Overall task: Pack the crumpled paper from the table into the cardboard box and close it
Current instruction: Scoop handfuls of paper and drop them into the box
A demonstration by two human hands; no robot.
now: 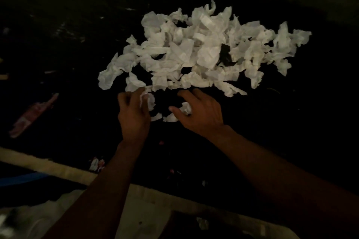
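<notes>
Left hand point(134, 116) curled round paper scrap point(147, 100) – right hand point(202, 114) pinching second scrap point(186, 108) – at edge of crumpled paper pile point(194, 52).

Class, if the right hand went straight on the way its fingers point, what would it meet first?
Probably the near edge of the crumpled paper pile, just beyond the right hand; height is unclear.

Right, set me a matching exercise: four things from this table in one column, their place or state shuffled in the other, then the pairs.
1 paper pile
2 left hand
3 pink packet
4 cardboard box

a far left, apart from the paper
b bottom edge, nearest the camera
c white, middle of the table
d pinching a scrap at the pile's near edge

Pairs: 1-c, 2-d, 3-a, 4-b
</notes>
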